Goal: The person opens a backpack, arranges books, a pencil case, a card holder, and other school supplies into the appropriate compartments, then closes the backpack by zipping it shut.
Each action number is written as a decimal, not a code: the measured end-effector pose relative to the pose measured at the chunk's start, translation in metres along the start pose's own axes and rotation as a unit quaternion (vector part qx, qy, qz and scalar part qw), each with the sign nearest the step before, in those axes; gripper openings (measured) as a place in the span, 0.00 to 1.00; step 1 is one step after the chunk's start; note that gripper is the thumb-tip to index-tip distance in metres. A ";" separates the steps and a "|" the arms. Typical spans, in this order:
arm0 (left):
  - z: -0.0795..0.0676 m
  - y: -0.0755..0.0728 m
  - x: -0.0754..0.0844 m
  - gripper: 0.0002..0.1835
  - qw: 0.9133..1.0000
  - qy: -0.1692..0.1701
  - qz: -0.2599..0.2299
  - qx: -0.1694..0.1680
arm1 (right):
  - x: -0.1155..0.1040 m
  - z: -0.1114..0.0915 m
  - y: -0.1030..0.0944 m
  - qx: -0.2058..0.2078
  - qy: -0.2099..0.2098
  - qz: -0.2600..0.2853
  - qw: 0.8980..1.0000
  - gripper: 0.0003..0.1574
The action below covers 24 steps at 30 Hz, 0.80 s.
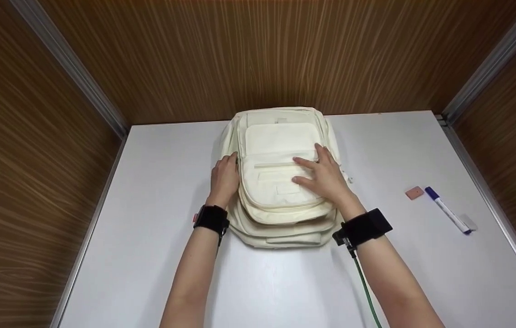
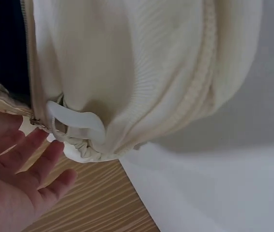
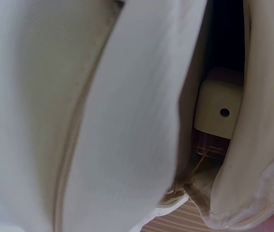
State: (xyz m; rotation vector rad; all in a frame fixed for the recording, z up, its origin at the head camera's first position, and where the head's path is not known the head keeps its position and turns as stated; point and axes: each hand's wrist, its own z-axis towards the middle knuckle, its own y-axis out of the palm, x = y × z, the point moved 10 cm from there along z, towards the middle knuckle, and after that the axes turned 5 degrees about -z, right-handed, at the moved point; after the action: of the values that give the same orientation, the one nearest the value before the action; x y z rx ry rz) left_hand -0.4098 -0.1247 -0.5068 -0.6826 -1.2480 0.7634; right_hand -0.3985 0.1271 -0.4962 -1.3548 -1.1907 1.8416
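Note:
A cream backpack (image 1: 281, 141) lies on its back on the white table, front pockets upward. My left hand (image 1: 225, 178) is at its left side, fingertips right at the pocket edge. In the left wrist view, the fingers (image 2: 42, 166) reach loosely to the end of an open zipper (image 2: 29, 63), near a white plastic clip (image 2: 76, 118); a dark interior shows. My right hand (image 1: 324, 175) spreads its fingers over the front panel's right side. Within an open compartment, the right wrist view shows a cream box with a round hole (image 3: 219, 108), like a pencil sharpener.
A pinkish eraser-like block (image 1: 414, 193) and a white marker with blue ends (image 1: 448, 210) lie on the table (image 1: 157, 182) at right. Wood-grain panels (image 1: 258, 54) enclose the back and sides. A green cable (image 1: 367, 294) runs from the right wrist strap.

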 end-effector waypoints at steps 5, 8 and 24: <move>-0.002 -0.001 -0.008 0.18 1.000 -0.012 -0.008 0.010 | 0.000 -0.001 0.001 -0.003 0.001 0.002 1.000 0.38; -0.004 0.002 -0.013 0.18 1.000 -0.019 -0.024 0.001 | 0.002 0.000 0.002 -0.006 0.004 0.001 1.000 0.38; -0.015 -0.002 -0.005 0.12 0.997 0.035 0.025 0.064 | 0.005 0.000 0.002 -0.009 0.016 -0.009 1.000 0.37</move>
State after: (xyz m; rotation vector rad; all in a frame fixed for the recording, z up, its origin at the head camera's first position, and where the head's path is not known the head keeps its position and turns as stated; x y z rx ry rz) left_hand -0.3953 -0.1310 -0.5108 -0.6323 -1.1128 0.8459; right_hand -0.3998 0.1301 -0.5001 -1.3753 -1.2016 1.7937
